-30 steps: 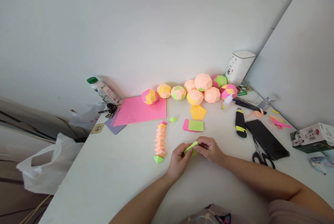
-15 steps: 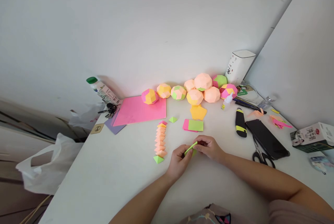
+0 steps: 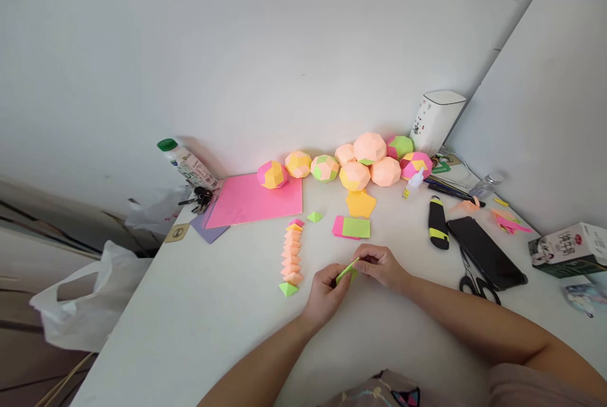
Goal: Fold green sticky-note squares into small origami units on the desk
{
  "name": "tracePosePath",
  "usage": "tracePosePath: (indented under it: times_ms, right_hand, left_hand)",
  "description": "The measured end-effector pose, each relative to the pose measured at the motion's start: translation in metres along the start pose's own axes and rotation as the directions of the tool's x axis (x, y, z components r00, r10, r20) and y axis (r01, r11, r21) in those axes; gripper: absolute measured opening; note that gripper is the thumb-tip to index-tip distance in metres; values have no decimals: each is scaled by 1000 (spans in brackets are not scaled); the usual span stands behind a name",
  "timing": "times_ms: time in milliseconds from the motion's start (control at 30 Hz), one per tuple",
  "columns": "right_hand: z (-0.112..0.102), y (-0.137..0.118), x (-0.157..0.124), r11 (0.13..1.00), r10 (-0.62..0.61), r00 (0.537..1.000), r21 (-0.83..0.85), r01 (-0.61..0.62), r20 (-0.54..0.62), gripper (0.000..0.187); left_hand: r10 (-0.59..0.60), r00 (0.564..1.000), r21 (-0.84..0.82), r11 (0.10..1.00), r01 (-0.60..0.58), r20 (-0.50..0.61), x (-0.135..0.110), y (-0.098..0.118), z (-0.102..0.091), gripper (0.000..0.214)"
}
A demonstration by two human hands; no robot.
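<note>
In the head view, our left hand (image 3: 327, 296) and right hand (image 3: 385, 269) both pinch a thin lime-green paper piece (image 3: 348, 270) between them, nearer us than the pink-and-lime rectangular paper slips (image 3: 356, 227) on the white table (image 3: 213, 312). For what looks like folding, we should align edges, then press evenly.

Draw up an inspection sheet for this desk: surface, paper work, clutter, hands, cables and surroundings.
Surface: white table, paper pieces and tools on it.
Paper work: green paper, a row of folded pieces, faceted paper balls along the wall.
Clutter: scissors beside a black phone; black-and-yellow cutter.
Hands: left hand and right hand both grip the green paper.
Cables: a thin pale cord, apparently, near the white container.
Surroundings: second wall at right; white plastic bag beyond the table's left edge.
</note>
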State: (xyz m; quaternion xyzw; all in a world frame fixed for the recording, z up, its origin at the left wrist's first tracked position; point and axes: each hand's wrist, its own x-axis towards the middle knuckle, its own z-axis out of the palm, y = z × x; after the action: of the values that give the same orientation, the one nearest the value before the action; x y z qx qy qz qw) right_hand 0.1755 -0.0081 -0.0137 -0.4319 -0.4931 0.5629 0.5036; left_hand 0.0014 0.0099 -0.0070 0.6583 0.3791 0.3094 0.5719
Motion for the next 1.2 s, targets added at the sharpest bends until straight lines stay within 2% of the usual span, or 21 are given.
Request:
tracePosePath:
  times_ms: [500, 900, 1067, 1200]
  right_hand:
    - [-3, 2, 1, 997, 68, 998, 37, -67, -13, 20]
    - [0, -3, 1, 997, 60, 996, 53, -57, -63, 20]
    - [-1, -1, 0, 998, 49, 998, 47, -47, -49, 21]
    - [-1, -1, 0, 997, 44, 997, 72, -40, -63, 24]
  left_hand:
    - [-5, 1000, -5, 1000, 5, 1, 0, -2, -1, 21]
    - [-27, 1000, -26, 999, 27, 9, 0, -1, 0, 22]
    - [-36, 999, -23, 999, 36, 15, 1, 0, 0, 22]
    - [-32, 999, -23, 999, 32, -15, 1, -3, 0, 23]
